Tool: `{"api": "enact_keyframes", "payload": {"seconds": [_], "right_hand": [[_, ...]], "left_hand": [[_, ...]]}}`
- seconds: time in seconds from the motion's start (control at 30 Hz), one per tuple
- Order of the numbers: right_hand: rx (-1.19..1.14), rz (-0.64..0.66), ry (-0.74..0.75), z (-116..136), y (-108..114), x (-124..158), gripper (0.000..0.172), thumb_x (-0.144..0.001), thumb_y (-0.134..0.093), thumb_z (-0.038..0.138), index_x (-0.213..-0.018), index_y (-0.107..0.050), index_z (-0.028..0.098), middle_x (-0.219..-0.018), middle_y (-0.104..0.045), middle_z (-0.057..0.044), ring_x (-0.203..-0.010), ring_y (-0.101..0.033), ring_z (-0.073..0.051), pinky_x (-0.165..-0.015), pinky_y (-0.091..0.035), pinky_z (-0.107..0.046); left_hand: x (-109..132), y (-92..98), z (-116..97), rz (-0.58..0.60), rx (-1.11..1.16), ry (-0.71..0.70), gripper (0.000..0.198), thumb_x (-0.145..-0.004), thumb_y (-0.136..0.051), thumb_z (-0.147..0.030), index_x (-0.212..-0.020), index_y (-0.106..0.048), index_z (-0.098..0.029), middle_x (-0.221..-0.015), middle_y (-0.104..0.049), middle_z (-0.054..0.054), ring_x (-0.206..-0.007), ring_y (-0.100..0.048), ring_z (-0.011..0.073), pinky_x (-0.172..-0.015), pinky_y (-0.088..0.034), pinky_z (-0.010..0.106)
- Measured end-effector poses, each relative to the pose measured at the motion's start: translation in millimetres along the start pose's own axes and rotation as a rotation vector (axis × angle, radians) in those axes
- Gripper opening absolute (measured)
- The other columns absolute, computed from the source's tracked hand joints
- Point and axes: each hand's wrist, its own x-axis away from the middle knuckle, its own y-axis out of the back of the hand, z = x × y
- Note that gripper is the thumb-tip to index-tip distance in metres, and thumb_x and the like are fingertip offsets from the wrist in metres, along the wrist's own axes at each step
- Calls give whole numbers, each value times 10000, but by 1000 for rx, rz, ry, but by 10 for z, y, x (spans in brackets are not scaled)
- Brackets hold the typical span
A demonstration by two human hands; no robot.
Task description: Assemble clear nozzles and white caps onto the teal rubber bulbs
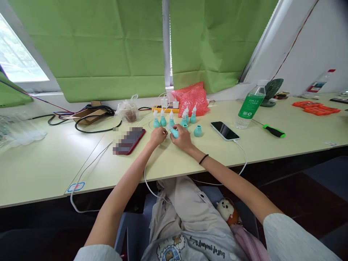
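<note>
My right hand [183, 138] grips a small teal squeeze bulb [174, 133], which lies tilted with a pale tip pointing up and left. Close beside it on the left, my left hand [158, 137] is closed, its fingertips pinched together; whatever may be between them is too small to make out. Several teal bulbs with clear pointed nozzles stand upright just beyond my hands, among them one bulb [156, 122] at the left and another bulb [193, 118] at the right. A bulb without a nozzle [198, 131] sits right of my right hand, and a second open bulb is partly hidden behind that hand.
A red-cased phone [133, 142] lies left of my hands, a white phone [225, 131] with a cable to the right. Behind are a power strip [156, 108] and red bubble wrap [190, 98]. Farther right stand a water bottle [250, 105] and a screwdriver [274, 131].
</note>
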Motion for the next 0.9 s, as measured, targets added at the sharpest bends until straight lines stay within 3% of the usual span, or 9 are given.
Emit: {"api": "enact_keyframes", "payload": {"seconds": [0.17,0.33,0.53,0.67,0.8,0.9], "right_hand": [[-99,2,2,3,22,-11,213,-694,-446,207,-904,-424,181,-838,-568,-60,-784,-544,-198,-692,-423,-309],[-206,32,48,86,72,4,199,-714,-450,219,-905,-399,193,-832,-562,-33,-756,-553,-156,-687,-436,-263],[-246,78,68,121,59,40,223,-675,-504,210,-878,-414,194,-828,-562,-27,-774,-552,-152,-699,-439,-251],[-205,81,11,93,19,30,258,-669,-542,247,-894,-438,174,-829,-564,-58,-771,-544,-181,-695,-430,-288],[-173,159,-3,75,-8,22,58,-711,-509,216,-752,-494,178,-717,-591,-46,-677,-553,-180,-618,-417,-280],[-177,207,16,76,-7,25,47,-729,-490,179,-772,-504,166,-750,-608,-54,-685,-562,-175,-603,-411,-267]], "left_hand": [[-6,38,-11,-131,117,1,232,-840,-406,-283,-902,-557,-118,-808,-594,41,-740,-562,137,-692,-448,314],[8,75,-62,-232,267,-52,405,-835,-189,-203,-789,-583,-121,-568,-574,12,-523,-534,106,-510,-394,213],[53,74,-147,-244,252,-107,419,-795,-314,-330,-481,-510,-134,-442,-478,10,-435,-432,96,-439,-270,224],[94,95,-188,-287,171,-90,446,-798,-305,-339,-445,-497,-145,-443,-489,38,-440,-416,118,-461,-220,259],[136,111,-207,-292,108,-112,405,-777,-344,-359,-488,-532,-146,-536,-559,77,-528,-477,158,-497,-229,274],[135,104,-196,-262,95,-111,379,-767,-366,-330,-484,-536,-145,-563,-576,86,-571,-503,171,-514,-258,277]]}}
